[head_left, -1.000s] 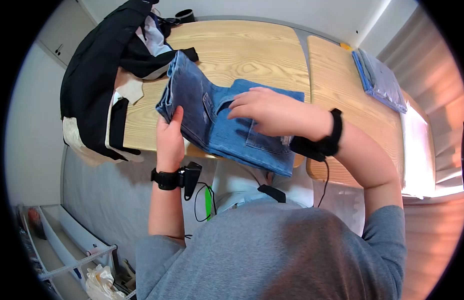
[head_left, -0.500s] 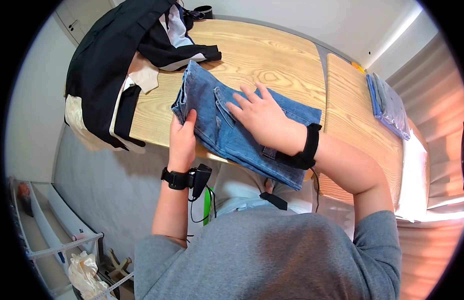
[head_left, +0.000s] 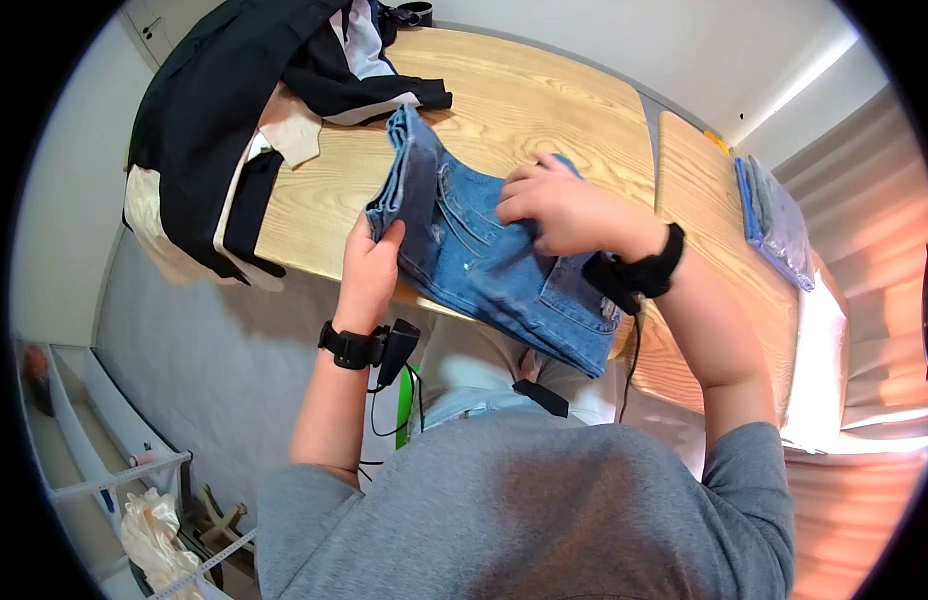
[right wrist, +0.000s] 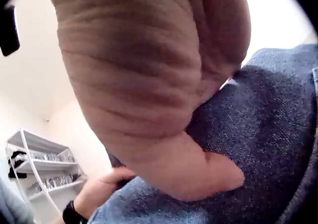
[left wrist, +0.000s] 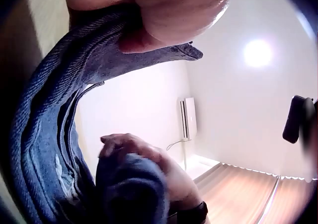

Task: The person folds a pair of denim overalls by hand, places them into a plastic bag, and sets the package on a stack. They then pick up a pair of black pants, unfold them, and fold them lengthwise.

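A pair of blue jeans [head_left: 464,275] lies folded over the front edge of the wooden table, its left end lifted and bent upward. My left hand [head_left: 369,268] grips that raised end, thumb on the near face; the left wrist view shows the thick denim layers [left wrist: 42,129] curving down from it. Over the right part of the jeans, my right hand [head_left: 574,212] holds a raised denim flap with curled fingers. From the right wrist, its thumb [right wrist: 208,177] presses flat on the cloth. A pocket and frayed patches show on the denim.
A black jacket with pale clothing [head_left: 209,130] is heaped over the left of the table [head_left: 544,90]. On a second table [head_left: 704,260] to the right lies a plastic-wrapped folded garment [head_left: 774,220]. A rack [head_left: 114,470] with a cream cloth stands at lower left.
The right hand went from spread fingers over the jeans to gripping and lifting a flap. The left hand keeps hold of its end and appears further right in the head view.
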